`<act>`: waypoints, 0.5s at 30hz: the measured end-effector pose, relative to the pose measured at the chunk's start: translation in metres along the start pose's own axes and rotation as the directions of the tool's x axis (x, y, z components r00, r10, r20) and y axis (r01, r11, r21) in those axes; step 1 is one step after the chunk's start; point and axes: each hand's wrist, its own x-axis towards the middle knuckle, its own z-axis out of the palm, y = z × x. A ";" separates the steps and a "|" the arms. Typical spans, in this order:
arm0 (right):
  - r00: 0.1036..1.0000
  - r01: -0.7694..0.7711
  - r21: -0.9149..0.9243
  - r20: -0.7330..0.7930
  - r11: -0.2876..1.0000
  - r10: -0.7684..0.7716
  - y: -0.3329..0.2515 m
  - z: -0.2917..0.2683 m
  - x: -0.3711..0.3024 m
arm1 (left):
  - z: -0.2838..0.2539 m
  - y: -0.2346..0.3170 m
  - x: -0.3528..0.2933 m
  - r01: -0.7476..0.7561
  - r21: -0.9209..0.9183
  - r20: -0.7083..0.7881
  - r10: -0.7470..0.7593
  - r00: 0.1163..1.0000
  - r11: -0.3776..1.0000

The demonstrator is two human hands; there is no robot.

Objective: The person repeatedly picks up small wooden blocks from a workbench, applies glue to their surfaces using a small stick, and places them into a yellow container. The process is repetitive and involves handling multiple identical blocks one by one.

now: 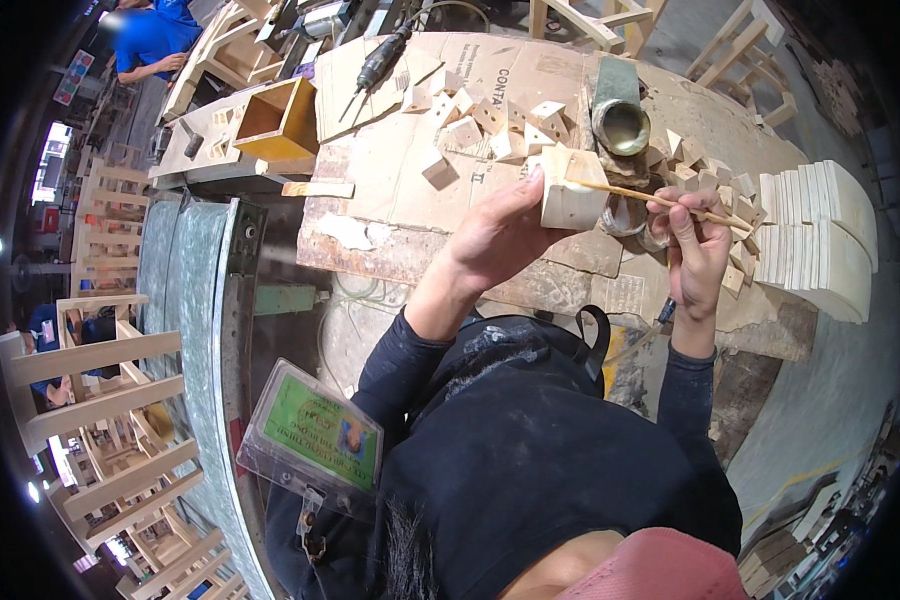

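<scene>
My left hand is closed around a pale, curved-edged wooden piece, with the thumb along its near side. Between the fingers of my right hand is a thin wooden stick; its tip reaches the top of the wooden piece. Just beyond them, a green-grey container lies with its round mouth toward me and something cream-coloured inside. A small jar, partly hidden, stands between my hands. Several small wooden blocks, some with drilled holes, are scattered behind. More blocks lie by the right hand.
Stacks of curved wooden slats stand at the right. Cardboard covers the worktop, where a power screwdriver and a yellow-brown box sit. At left are a metal-edged green table and wooden frames. A person in blue is far left.
</scene>
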 end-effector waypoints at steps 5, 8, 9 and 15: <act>1.000 0.013 0.001 0.015 1.000 -0.013 -0.004 0.002 0.002 | 0.000 0.001 -0.003 0.046 -0.036 -0.018 -0.046 0.999 0.998; 0.999 0.031 -0.005 0.041 1.000 -0.030 -0.004 0.001 0.001 | 0.003 0.004 -0.006 0.059 -0.059 -0.044 -0.062 0.997 0.996; 0.998 0.033 -0.015 0.052 0.999 -0.032 -0.004 0.001 0.000 | 0.004 0.004 -0.007 0.060 -0.065 -0.053 -0.063 0.997 0.996; 0.994 0.050 -0.033 0.101 0.998 -0.047 -0.007 -0.003 -0.001 | 0.002 0.005 -0.007 0.039 -0.150 -0.028 -0.043 0.999 0.988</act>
